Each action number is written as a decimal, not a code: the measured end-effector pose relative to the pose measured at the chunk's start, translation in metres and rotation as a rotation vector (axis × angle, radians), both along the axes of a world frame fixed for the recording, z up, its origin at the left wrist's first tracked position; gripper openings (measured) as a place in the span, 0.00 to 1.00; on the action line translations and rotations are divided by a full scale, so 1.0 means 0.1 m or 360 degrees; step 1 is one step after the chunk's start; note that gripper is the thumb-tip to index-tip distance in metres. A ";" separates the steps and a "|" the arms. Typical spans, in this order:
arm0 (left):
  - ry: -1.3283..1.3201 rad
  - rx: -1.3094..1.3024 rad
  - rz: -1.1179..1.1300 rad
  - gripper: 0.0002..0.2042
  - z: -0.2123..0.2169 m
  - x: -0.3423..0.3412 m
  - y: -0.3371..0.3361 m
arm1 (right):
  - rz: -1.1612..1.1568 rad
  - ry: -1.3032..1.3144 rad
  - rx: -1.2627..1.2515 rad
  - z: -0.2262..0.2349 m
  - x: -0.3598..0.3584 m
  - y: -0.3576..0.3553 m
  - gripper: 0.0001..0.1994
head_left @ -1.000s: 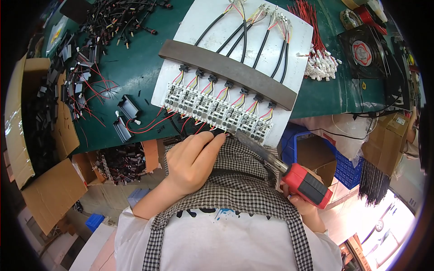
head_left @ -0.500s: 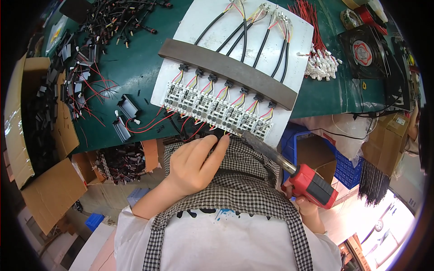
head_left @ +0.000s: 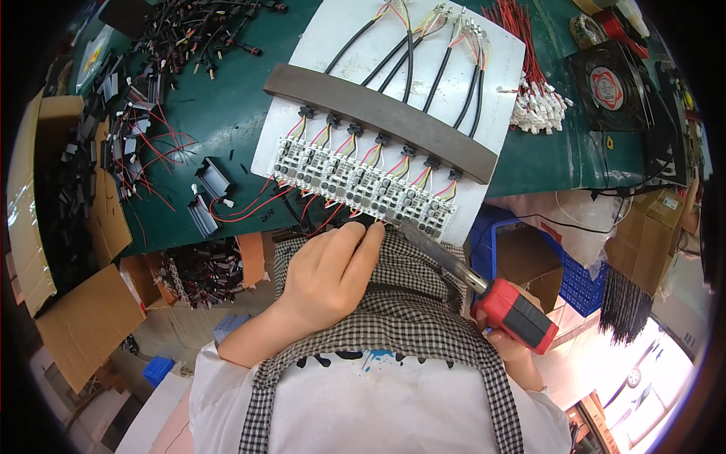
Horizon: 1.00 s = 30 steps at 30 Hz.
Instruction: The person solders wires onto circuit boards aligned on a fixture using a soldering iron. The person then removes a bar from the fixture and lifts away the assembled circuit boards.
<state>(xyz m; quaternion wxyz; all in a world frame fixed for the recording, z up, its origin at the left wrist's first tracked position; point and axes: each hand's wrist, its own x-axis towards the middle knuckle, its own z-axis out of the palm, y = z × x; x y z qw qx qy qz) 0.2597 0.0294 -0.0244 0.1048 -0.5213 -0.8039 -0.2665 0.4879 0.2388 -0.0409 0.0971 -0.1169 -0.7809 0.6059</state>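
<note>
My left hand [head_left: 325, 268] is closed in a pinch at the near edge of a row of white circuit boards [head_left: 363, 188], on a thin wire whose end is mostly hidden by the fingers. In my right hand [head_left: 508, 344] is a soldering gun [head_left: 522, 316] with a red and black handle. Its metal barrel slants up and left, and the tip reaches the boards' near edge, close to my left fingertips. Coloured wires run from the boards' far side to black cables under a dark grey bar [head_left: 378, 121]. Red wires hang off the near side at the left.
Beneath the boards lies a white panel [head_left: 318, 57] on the green table [head_left: 234, 91]. Black cables and aluminium-like channel pieces [head_left: 215, 178] lie left. Red wires with white connectors [head_left: 538, 107] and a black fan [head_left: 609, 87] lie right. Cardboard boxes [head_left: 89, 321] and a blue crate [head_left: 586, 284] stand below.
The soldering gun's handle has shifted slightly left and down, with its tip still by the boards' near edge. My left hand has barely moved.
</note>
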 end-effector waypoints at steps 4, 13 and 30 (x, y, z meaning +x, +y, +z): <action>0.0006 -0.0015 -0.0005 0.14 0.01 0.00 0.01 | 0.0032 0.0049 0.0135 0.01 -0.05 0.00 0.34; 0.0039 -0.0022 -0.0009 0.14 0.02 -0.01 0.01 | -0.0023 -0.0039 0.0036 -0.01 0.05 -0.01 0.34; -0.0792 0.0220 0.0184 0.10 0.08 -0.04 0.07 | -0.0181 -0.0093 0.0073 -0.11 0.24 -0.05 0.23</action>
